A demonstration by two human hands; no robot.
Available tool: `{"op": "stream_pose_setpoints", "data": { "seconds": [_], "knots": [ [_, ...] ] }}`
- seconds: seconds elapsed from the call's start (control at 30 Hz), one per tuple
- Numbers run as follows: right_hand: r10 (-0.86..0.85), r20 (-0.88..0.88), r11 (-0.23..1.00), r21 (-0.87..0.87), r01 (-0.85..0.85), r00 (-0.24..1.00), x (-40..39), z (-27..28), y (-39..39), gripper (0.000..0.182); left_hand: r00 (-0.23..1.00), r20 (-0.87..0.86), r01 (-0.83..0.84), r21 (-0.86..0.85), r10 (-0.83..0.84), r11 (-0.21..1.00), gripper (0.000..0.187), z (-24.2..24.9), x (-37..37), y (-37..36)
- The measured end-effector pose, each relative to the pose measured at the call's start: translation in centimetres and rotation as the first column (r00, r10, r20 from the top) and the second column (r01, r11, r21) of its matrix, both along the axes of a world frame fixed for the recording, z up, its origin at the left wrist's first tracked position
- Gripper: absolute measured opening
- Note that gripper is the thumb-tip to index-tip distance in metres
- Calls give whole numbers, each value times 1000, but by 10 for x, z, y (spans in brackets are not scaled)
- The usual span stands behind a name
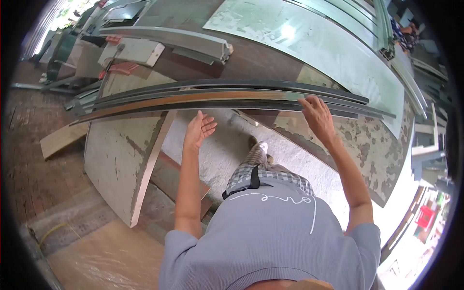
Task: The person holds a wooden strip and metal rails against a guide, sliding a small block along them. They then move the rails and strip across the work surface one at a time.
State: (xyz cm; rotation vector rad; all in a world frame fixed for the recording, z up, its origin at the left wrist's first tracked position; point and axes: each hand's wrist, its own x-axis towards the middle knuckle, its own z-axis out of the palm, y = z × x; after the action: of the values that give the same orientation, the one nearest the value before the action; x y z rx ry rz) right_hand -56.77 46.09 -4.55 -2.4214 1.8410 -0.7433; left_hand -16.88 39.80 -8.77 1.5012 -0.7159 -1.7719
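Several long, thin metal profiles [232,94] lie side by side across the work surface in front of me; one has a brownish-orange face, the others are dark or grey. My left hand [198,130] is just on the near side of them, palm turned inward and fingers spread, holding nothing. Farther right, my right hand [318,118] reaches over the near profiles with its fingers bent and fingertips against a bar. The exact contact under those fingers is partly hidden.
A worn, peeling board [365,150] supports the profiles on the right, a pale panel [123,162] on the left. Between them is a gap over the floor [208,145]. Behind lie a large glossy sheet [309,48], a thick metal section [169,38] and red-handled tools [121,68].
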Motion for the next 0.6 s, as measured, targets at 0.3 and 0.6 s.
{"op": "stream_pose_setpoints", "data": {
  "seconds": [0.3,0.6],
  "knots": [
    [-364,-21,928,76,364,931,-36,-12,66,40,832,-375,-359,198,409,912,41,-18,-36,-29],
    [-353,-180,921,108,375,918,-89,28,100,59,804,-426,-428,67,413,901,28,-2,-36,-1]
  ]
}}
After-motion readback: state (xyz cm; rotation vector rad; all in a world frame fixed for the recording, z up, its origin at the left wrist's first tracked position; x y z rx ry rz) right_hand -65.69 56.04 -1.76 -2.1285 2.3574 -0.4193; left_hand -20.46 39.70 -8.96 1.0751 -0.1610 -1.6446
